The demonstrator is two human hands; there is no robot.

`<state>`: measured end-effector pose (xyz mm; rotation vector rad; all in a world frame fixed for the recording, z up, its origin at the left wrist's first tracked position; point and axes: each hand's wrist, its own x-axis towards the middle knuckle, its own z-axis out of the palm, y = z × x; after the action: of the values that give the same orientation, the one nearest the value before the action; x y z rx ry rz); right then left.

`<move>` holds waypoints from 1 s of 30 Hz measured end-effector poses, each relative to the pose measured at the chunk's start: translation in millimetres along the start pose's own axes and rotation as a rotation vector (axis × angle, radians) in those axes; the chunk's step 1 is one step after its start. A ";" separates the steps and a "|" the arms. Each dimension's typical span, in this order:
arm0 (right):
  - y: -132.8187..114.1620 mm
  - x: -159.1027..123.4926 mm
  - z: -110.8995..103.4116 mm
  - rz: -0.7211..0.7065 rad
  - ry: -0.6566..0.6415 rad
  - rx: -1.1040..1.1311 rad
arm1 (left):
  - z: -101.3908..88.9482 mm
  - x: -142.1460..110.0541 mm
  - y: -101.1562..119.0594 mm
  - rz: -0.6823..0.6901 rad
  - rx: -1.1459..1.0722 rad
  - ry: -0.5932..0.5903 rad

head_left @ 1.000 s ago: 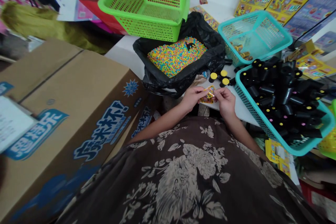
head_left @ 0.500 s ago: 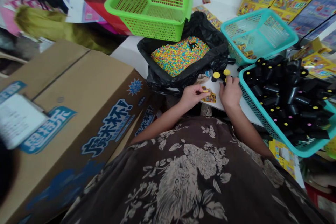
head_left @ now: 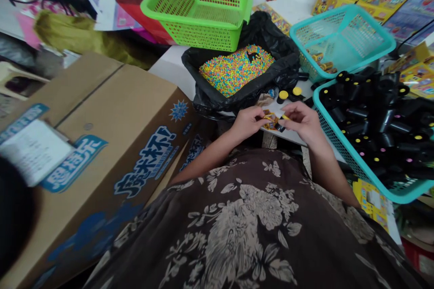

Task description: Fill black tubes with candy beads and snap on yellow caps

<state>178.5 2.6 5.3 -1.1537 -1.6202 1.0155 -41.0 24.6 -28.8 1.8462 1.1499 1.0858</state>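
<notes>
My left hand [head_left: 249, 121] pinches a small yellow printed label [head_left: 270, 123] by its edge, low over the front of the white table. Just to the right, my right hand [head_left: 303, 123] is closed, thumb against fingers, on a small black tube with a yellow cap [head_left: 281, 123], tilted and close against the label. Behind the hands stand another yellow-capped black tube [head_left: 282, 96] and a yellow cap [head_left: 297, 91] among black pieces. A crumpled wrapper [head_left: 266, 99] lies beside them.
A black-lined tub of colourful candy balls [head_left: 233, 72] sits behind, under a green basket [head_left: 210, 31]. Right are a teal basket heaped with black tubes [head_left: 325, 128] and another teal basket [head_left: 342, 40] with yellow pieces. A large cardboard box [head_left: 111, 99] stands left.
My right hand has come back from the black tubes behind, bringing a yellow-capped one to the label. My left hand stays at the label. The view has shifted slightly.
</notes>
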 end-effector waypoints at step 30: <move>-10.1 -7.3 -12.9 0.058 0.034 0.275 | -2.6 1.1 20.5 0.025 -0.258 -0.187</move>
<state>189.7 -5.2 17.1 -1.0300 -1.3768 1.2073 -36.1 18.5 -9.6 1.7218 0.8397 1.0001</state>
